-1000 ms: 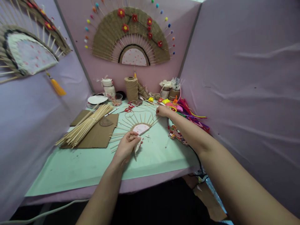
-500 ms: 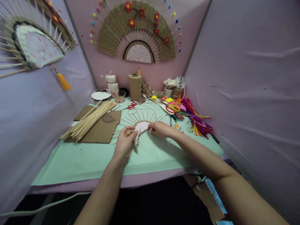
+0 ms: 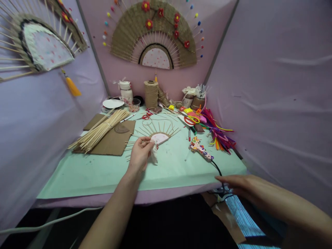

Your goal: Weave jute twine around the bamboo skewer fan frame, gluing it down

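Observation:
My left hand [image 3: 140,152] pinches a white lace-like strip [image 3: 154,156], whose loose end hangs toward the tabletop. Right beside it lies a small half-round fan piece [image 3: 161,138] with a white spotted centre, a brown rim and thin sticks fanning outward. Part of its left side is hidden behind my fingers. At the table's front right edge is my right hand [image 3: 240,182], fingers stretched out and nothing visible in them. Close to it, a flower-patterned hot glue gun [image 3: 202,151] rests on the table, its black cord [image 3: 217,167] running down over the edge.
A bundle of wooden sticks [image 3: 102,131] lies on cardboard [image 3: 111,147] at left. Twine spools [image 3: 151,95], a white bottle [image 3: 126,92] and a clear tub [image 3: 134,105] stand behind. Red-handled scissors [image 3: 190,120] and colourful pipe cleaners [image 3: 219,133] lie at right. Finished fans [image 3: 154,38] hang on the walls.
My right hand has left the fan piece and moved right and toward me, to the table edge, uncovering the glue gun. My left hand still holds the strip beside the fan.

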